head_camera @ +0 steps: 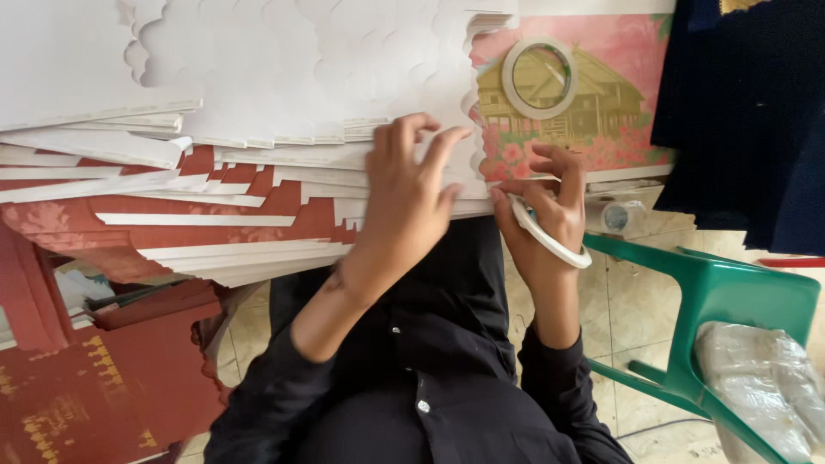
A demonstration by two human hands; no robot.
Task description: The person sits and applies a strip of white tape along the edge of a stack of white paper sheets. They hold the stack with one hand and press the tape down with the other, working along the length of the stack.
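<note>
Here, your left hand [411, 185] is lying palm-down on the stack of white scallop-edged card sheets [301, 77], fingers spread and loosely curled, fingertips pressing at the wavy right edge of the top sheet; it is resting on the stack rather than closing around anything. Your right hand [546, 202] is sitting just beside it, to the right, with its fingers curled in and pinching at the edge of the sheets. A roll of white tape [550, 236] is hanging around that hand like a bracelet, its ring passing across the fingers and down by the wrist. Whether the fingertips are also pinching a loose end of tape is too small to tell.

The white sheets are fanning out over red patterned cards [215, 219] on the desk. Under the scalloped edge a pink printed card with a picture of a house [593, 112] is showing, and a second roll of white tape [540, 76] is lying flat on it, well above your right hand. A green plastic chair [730, 296] is standing to your right, carrying a clear plastic-wrapped bundle [760, 374].
</note>
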